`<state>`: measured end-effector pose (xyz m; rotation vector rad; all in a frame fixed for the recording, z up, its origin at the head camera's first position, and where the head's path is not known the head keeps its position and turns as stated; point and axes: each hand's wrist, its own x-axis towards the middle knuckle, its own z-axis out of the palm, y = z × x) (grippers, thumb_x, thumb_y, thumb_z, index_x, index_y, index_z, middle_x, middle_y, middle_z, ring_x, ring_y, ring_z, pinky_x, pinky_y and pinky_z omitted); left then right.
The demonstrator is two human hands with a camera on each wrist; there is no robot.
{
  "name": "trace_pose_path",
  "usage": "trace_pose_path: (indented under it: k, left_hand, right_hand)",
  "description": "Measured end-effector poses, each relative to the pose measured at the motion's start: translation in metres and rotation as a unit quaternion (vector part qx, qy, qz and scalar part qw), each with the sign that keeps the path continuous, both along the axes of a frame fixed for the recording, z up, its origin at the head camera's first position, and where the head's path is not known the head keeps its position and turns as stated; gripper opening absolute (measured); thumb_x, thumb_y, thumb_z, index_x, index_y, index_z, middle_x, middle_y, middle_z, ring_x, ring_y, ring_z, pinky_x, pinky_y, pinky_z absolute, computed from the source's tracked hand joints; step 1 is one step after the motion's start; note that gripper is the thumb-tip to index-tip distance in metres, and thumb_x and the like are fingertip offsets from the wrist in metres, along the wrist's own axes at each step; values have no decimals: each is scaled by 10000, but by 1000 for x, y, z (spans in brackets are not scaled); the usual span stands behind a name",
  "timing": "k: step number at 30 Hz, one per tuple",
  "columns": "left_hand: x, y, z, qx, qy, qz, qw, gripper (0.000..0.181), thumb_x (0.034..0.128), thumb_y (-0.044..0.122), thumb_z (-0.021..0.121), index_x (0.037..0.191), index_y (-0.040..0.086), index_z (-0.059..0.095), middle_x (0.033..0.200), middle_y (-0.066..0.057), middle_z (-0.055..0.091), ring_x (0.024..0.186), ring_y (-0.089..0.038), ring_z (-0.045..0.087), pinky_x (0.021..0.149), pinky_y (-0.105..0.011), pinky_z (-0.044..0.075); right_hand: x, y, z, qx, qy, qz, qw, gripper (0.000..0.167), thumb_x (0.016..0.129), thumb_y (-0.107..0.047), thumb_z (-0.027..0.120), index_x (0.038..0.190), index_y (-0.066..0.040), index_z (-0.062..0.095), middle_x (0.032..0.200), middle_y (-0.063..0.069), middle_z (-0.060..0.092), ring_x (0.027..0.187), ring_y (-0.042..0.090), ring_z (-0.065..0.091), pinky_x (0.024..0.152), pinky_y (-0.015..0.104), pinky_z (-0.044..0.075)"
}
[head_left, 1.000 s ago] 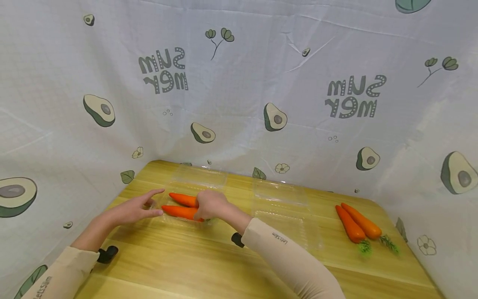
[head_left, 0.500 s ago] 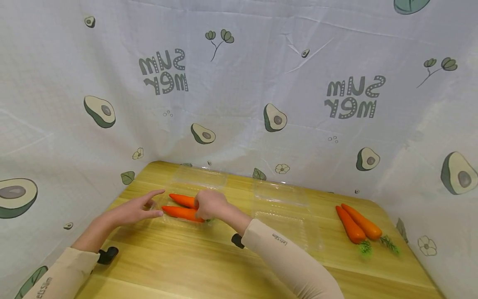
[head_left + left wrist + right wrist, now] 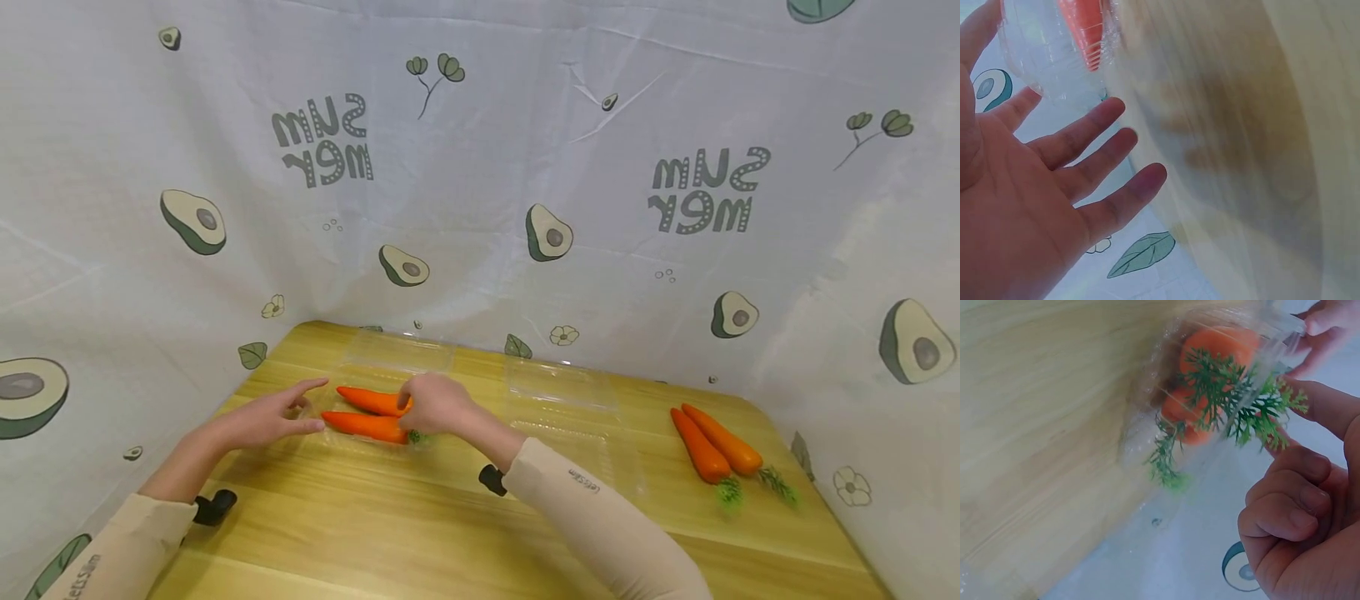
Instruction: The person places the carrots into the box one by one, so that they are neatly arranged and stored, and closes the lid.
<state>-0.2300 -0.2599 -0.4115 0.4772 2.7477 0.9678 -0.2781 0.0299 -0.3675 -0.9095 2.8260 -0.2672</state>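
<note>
Two orange carrots, the upper [image 3: 367, 401] and lower [image 3: 365, 426], lie side by side in a clear open plastic container [image 3: 1054, 50], tips pointing left. Their green leafy tops [image 3: 1222, 394] lie toward the container's right end. My left hand [image 3: 262, 422] is at the left end, fingers spread and fingertips at the plastic; its palm [image 3: 1016, 206] holds nothing. Over the carrots' thick ends is my right hand [image 3: 441, 405]. In the right wrist view that hand [image 3: 1310, 506] has index finger and thumb apart beside the leaves, other fingers curled; whether a fingertip touches a leaf is unclear.
A second clear container [image 3: 573, 446] stands open to the right. Two more carrots [image 3: 701, 446] [image 3: 726, 442] with green tops lie near the wooden table's right side. A patterned white cloth [image 3: 480, 167] hangs behind the table.
My right hand has shifted slightly right and away from the carrots, uncovering more of their thick ends and green tops. My left hand stays at the container's left end.
</note>
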Motion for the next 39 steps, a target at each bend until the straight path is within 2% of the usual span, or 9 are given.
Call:
trace_pose_path:
  k: [3,6,12,17,22,32,35,39]
  left_hand:
    - [1,0,1,-107,204,-6,9997,806,977,408,652,1583,41,267,1413,-300,504,1205,-427,561,904,-541,499]
    - [1,2,2,-190,492,-33,9986,793,975,418,650,1563,8,309,1504,-322,414,1335,-514,442,1011,-648,420]
    - [1,10,8,-314,1116,107,9932,734,977,431,644,1505,-24,414,1502,-312,421,1368,-538,370,1067,-692,330]
    - [7,24,20,-270,1361,377,9896,678,977,450,639,1482,29,475,1497,-288,433,1377,-517,355,1063,-698,330]
    - [15,42,29,-258,1578,415,9863,598,976,429,649,1457,94,525,1489,-227,478,1375,-481,389,1072,-682,342]
    - [28,78,43,-469,2032,529,9766,537,969,389,666,1430,137,561,1454,-149,550,1369,-438,446,1072,-667,361]
    - [32,88,45,-360,2072,525,9762,549,962,372,680,1445,148,544,1419,-119,584,1349,-411,478,1057,-639,399]
    - [37,99,47,-183,2008,515,9781,555,952,328,699,1454,161,530,1363,-86,618,1282,-355,548,1023,-588,454]
  right_hand:
    - [2,6,3,-84,14,-5,10000,240,874,-329,775,1085,-212,775,1195,-38,712,868,116,639,638,262,504]
    - [3,10,5,-157,55,0,9999,241,874,-338,777,1078,-210,778,1193,-40,714,810,95,615,617,254,490]
    - [6,21,9,-288,84,-48,9995,207,873,-316,777,1053,-215,783,1196,-35,712,814,96,601,613,256,481]
    - [9,30,13,-399,129,-126,9990,230,873,-317,778,1069,-197,780,1193,-11,713,826,114,609,623,268,483]
    - [12,38,17,-548,173,-79,9983,245,878,-317,779,1079,-176,779,1180,13,726,814,122,618,656,281,492]
    - [16,62,20,-694,128,-156,9974,281,915,-308,737,1130,-129,763,1177,57,727,826,148,633,721,331,515]
    - [16,70,20,-752,116,-229,9968,283,913,-297,733,1131,-118,761,1138,67,729,771,139,606,680,323,496]
    - [18,83,20,-797,118,-391,9960,286,911,-299,734,1132,-120,762,949,10,707,686,126,547,591,294,436]
